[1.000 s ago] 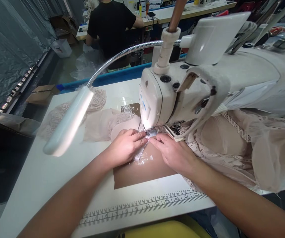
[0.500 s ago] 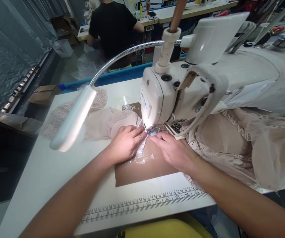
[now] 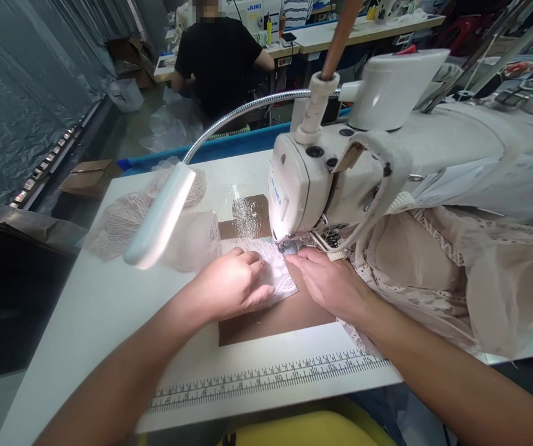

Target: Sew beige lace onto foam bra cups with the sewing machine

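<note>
Right, nearest us at six o'clock runs the printed ruler (image 3: 257, 385); past it our left hand (image 3: 233, 282) rests flat-palmed and loosely spread on the lace (image 3: 278, 267), while our right hand (image 3: 329, 279) has its fingers bunched narrow, pinching or not, we can't tell. Uneven pressure could pucker that lace, and a fingertip straying forward could meet the needle. The lace lies under our left hand, showing from its twelve to three o'clock, beside the sewing machine's head (image 3: 294, 186). Farther off, at eleven, sits a person (image 3: 220, 68).
</note>
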Motion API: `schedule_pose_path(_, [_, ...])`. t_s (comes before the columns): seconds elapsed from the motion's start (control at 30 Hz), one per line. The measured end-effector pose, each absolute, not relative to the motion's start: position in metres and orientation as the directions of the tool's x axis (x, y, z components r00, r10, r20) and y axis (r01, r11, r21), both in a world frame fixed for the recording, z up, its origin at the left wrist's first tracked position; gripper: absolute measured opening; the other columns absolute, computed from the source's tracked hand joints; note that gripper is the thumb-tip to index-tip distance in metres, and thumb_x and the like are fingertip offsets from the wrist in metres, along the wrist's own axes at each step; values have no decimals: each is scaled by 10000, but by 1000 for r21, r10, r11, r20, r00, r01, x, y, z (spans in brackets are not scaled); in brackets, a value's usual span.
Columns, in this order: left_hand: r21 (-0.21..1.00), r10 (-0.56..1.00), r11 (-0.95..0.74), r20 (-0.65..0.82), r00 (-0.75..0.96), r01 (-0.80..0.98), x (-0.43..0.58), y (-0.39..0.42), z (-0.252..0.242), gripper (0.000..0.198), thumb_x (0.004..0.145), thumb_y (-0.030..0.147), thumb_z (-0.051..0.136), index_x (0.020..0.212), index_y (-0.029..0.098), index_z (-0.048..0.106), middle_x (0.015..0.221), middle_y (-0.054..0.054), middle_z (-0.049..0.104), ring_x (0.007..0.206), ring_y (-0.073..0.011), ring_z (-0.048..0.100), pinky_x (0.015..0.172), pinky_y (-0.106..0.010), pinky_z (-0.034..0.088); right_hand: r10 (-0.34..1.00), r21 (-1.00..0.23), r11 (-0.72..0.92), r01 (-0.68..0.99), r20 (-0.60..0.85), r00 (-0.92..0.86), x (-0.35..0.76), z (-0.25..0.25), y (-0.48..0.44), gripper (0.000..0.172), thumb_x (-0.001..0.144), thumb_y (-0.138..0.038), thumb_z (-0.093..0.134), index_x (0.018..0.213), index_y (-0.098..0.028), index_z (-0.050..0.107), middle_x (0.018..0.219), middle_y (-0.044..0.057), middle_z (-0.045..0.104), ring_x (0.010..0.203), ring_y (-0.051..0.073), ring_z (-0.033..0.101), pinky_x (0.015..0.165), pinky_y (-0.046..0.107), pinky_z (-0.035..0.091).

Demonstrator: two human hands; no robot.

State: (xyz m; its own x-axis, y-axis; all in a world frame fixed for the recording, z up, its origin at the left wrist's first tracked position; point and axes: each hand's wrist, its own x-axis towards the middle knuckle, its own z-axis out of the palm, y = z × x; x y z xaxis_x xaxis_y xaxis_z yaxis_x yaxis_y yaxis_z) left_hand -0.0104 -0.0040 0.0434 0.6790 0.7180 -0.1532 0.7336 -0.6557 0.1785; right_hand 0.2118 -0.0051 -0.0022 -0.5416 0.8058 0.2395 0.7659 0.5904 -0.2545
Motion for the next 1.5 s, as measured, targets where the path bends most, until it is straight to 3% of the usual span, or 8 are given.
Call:
schedule_pose_path(0.23, [299, 634, -702, -148, 759, 646, 1, -26, 44, 320, 808, 345, 599, 1048, 134, 621, 1048, -120, 611, 948, -254, 556, 804, -362, 498, 801, -298, 599, 743, 227, -554, 212, 1, -5, 349, 819, -59, 413, 1024, -177, 669, 900, 72, 663, 797, 184, 570, 675, 284, 423])
schedule_pose_path(0.4, [354, 688, -666, -51, 724, 657, 3, -23, 27, 219, 893, 144, 401, 850, 127, 615, 903, -107, 639, 835, -202, 578, 741, -322, 486, 784, -329, 620, 712, 221, -580, 215, -1, -3, 343, 840, -95, 437, 1083, -208, 651, 939, 60, 673, 799, 180, 594, 677, 286, 442])
schedule_pose_path(0.57, [748, 775, -296, -175, 607, 594, -15, -1, 31, 291, 950, 337, 384, 763, 167, 528, 623, 11, 538, 552, -104, 490, 544, -224, 417, 779, -370, 624, 688, 228, -584, 215, -2, -2, 427, 810, -81, 483, 1212, -186, 583, 1074, 81, 664, 901, 200, 624, 728, 308, 491])
schedule_pose_path(0.77, [865, 782, -64, -266, 564, 498, -20, 4, 27, 315, 930, 424, 403, 768, 172, 501, 597, 33, 494, 493, -81, 439, 471, -192, 365, 766, -465, 634, 618, 272, -582, 209, 1, -2, 241, 842, -132, 525, 1052, -181, 632, 1021, 65, 665, 846, 161, 617, 717, 272, 472])
schedule_pose_path(0.83, [861, 764, -116, -241, 598, 495, -20, 3, 29, 288, 918, 397, 433, 780, 163, 528, 654, 19, 530, 553, -87, 471, 508, -192, 383, 738, -481, 663, 573, 289, -610, 210, 2, -3, 141, 878, -186, 512, 876, -177, 652, 862, 41, 656, 741, 136, 585, 669, 252, 436])
schedule_pose_path(1.0, [762, 679, -349, -195, 708, 545, -21, 0, 42, 234, 894, 358, 496, 907, 164, 626, 818, -21, 632, 725, -131, 562, 641, -226, 436, 666, -383, 733, 562, 236, -708, 215, 5, -8, 294, 891, -215, 499, 617, -174, 595, 618, 2, 554, 633, 123, 480, 661, 265, 356])
schedule_pose_path(1.2, [498, 674, -640, -1, 738, 585, -9, -4, 33, 246, 925, 299, 450, 953, 154, 647, 824, -62, 650, 761, -167, 593, 713, -282, 456, 671, -349, 735, 581, 248, -699, 217, 4, -13, 309, 887, -195, 486, 600, -181, 599, 596, -3, 557, 626, 121, 479, 668, 265, 329])
schedule_pose_path(1.5, [185, 673, -734, 66, 736, 654, 3, -9, 7, 441, 953, 384, 373, 1286, 142, 530, 1344, -106, 531, 934, -247, 556, 825, -407, 455, 681, -338, 729, 596, 261, -685, 217, 1, -14, 308, 896, -229, 494, 623, -178, 626, 631, 4, 600, 650, 124, 509, 681, 273, 337])
